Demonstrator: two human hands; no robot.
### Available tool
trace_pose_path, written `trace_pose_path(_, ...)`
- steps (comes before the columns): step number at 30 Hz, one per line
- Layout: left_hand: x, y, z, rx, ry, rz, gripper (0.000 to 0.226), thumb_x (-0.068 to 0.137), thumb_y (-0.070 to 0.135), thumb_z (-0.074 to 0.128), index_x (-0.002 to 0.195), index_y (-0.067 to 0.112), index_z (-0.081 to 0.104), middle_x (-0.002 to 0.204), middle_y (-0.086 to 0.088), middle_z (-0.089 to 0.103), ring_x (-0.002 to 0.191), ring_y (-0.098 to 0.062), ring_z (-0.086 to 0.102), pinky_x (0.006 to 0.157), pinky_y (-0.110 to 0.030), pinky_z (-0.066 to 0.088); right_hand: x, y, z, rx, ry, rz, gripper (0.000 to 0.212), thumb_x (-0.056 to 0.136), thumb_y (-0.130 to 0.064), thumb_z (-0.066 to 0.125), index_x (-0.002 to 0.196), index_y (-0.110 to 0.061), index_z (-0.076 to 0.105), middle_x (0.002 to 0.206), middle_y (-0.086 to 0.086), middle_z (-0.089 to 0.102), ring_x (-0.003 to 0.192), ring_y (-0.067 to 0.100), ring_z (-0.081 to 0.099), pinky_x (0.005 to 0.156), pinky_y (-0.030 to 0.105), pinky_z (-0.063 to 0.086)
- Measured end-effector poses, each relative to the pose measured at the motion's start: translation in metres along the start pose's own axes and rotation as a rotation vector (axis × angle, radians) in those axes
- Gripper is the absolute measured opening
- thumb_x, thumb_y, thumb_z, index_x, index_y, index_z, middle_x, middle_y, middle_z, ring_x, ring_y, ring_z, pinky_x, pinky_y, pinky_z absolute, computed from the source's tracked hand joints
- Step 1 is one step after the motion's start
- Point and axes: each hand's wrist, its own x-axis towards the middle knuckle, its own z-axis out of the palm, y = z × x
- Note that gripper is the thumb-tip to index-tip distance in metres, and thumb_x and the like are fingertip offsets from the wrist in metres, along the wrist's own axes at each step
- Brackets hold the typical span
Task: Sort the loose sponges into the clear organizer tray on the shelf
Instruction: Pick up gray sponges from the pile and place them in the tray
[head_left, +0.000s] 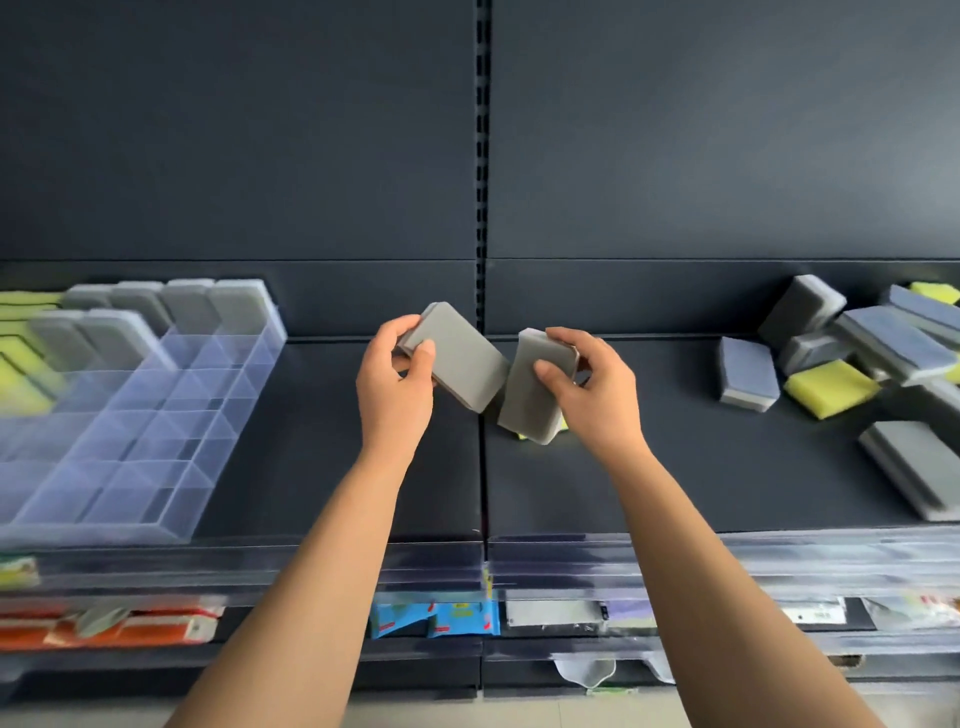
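Note:
My left hand grips a grey sponge above the middle of the dark shelf. My right hand grips a second grey sponge with a bit of yellow showing at its lower edge. The two sponges meet at one corner. The clear organizer tray stands at the left; grey sponges stand upright in its back compartments, and yellow-green ones fill the far left. Loose sponges lie in a pile at the right, grey, blue-grey and one yellow.
A single grey sponge lies near the right front of the shelf. A clear plastic rail runs along the shelf's front edge. Packaged goods hang on the lower shelf. A slotted upright divides the back panel.

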Motion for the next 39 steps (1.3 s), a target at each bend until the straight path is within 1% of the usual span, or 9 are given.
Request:
trace_pose_path(3, 0.005, -0.003, -0.029, -0.01, 0.034, 0.006, 0.024, 0.089, 0.015, 0.054, 0.108, 0.029, 0.059, 0.108, 0.002, 0.061, 0.095, -0.015, 0.061, 0.071, -0.04, 0.059, -0.003, -0.017, 0.022, 0.064, 0.021, -0.01, 0.032, 0.083, -0.021, 0.068, 0.113, -0.032, 0.061, 0.102, -0.013, 0.059, 0.089, 0.008, 0.053, 0.076, 0.019, 0.042)
trace_pose_path(9, 0.015, -0.013, -0.076, 0.031, 0.16, 0.006, 0.027, 0.089, 0.017, 0.055, 0.104, 0.038, 0.06, 0.111, 0.004, 0.059, 0.098, -0.014, 0.06, 0.079, -0.046, 0.056, 0.002, -0.042, 0.065, 0.139, -0.06, -0.057, 0.032, 0.082, -0.019, 0.069, 0.111, -0.033, 0.062, 0.1, -0.018, 0.058, 0.087, 0.001, 0.053, 0.074, 0.014, 0.042)
trace_pose_path(17, 0.029, -0.015, -0.129, 0.087, 0.325, 0.01, 0.032, 0.09, 0.014, 0.056, 0.099, 0.044, 0.059, 0.116, -0.001, 0.06, 0.102, -0.018, 0.059, 0.085, -0.047, 0.053, 0.012, -0.065, 0.121, 0.168, -0.201, -0.144, 0.034, 0.081, -0.02, 0.07, 0.11, -0.035, 0.061, 0.102, -0.014, 0.06, 0.083, 0.005, 0.055, 0.075, 0.023, 0.047)
trace_pose_path(21, 0.044, -0.018, -0.162, 0.161, 0.347, 0.035, 0.027, 0.09, 0.013, 0.056, 0.108, 0.035, 0.059, 0.118, -0.004, 0.058, 0.105, -0.019, 0.057, 0.086, -0.045, 0.053, 0.014, -0.084, 0.152, 0.191, -0.244, -0.173, 0.034, 0.081, -0.021, 0.07, 0.111, -0.034, 0.06, 0.099, -0.022, 0.057, 0.087, 0.002, 0.054, 0.076, 0.02, 0.045)
trace_pose_path(29, 0.104, -0.028, -0.237, 0.296, 0.275, 0.147, 0.028, 0.09, 0.012, 0.055, 0.114, 0.025, 0.06, 0.115, -0.003, 0.057, 0.1, -0.02, 0.056, 0.084, -0.046, 0.052, 0.022, -0.125, 0.231, 0.213, -0.209, -0.158, 0.036, 0.08, -0.017, 0.072, 0.11, -0.033, 0.061, 0.099, -0.018, 0.061, 0.082, 0.004, 0.056, 0.078, 0.023, 0.049)
trace_pose_path(31, 0.123, -0.031, -0.255, 0.322, 0.243, 0.192, 0.027, 0.089, 0.011, 0.055, 0.113, 0.022, 0.06, 0.113, -0.003, 0.057, 0.096, -0.017, 0.055, 0.084, -0.034, 0.052, 0.024, -0.136, 0.253, 0.215, -0.164, -0.13, 0.036, 0.079, -0.018, 0.072, 0.11, -0.033, 0.06, 0.098, -0.018, 0.061, 0.079, 0.004, 0.056, 0.077, 0.022, 0.049)
trace_pose_path(34, 0.148, -0.033, -0.279, 0.373, 0.211, 0.272, 0.027, 0.088, 0.007, 0.056, 0.112, 0.019, 0.061, 0.109, 0.001, 0.055, 0.089, 0.003, 0.048, 0.074, -0.002, 0.038, 0.025, -0.151, 0.285, 0.218, -0.11, -0.093, 0.039, 0.08, -0.017, 0.072, 0.113, -0.032, 0.06, 0.097, -0.021, 0.06, 0.08, 0.002, 0.056, 0.076, 0.017, 0.048)
trace_pose_path(36, 0.161, -0.036, -0.291, 0.375, 0.179, 0.293, 0.027, 0.087, 0.004, 0.057, 0.11, 0.017, 0.062, 0.105, 0.004, 0.053, 0.083, 0.01, 0.045, 0.069, 0.0, 0.035, 0.025, -0.158, 0.303, 0.205, -0.08, -0.076, 0.039, 0.08, -0.014, 0.071, 0.115, -0.029, 0.06, 0.098, -0.019, 0.06, 0.081, -0.003, 0.055, 0.075, 0.012, 0.046)
trace_pose_path(39, 0.176, -0.039, -0.303, 0.373, 0.142, 0.325, 0.027, 0.086, 0.002, 0.057, 0.108, 0.015, 0.063, 0.103, 0.006, 0.051, 0.083, 0.005, 0.044, 0.069, 0.001, 0.034, 0.025, -0.164, 0.321, 0.176, -0.056, -0.06, 0.037, 0.081, -0.008, 0.069, 0.112, -0.028, 0.061, 0.097, -0.019, 0.06, 0.079, -0.009, 0.055, 0.071, 0.008, 0.044)
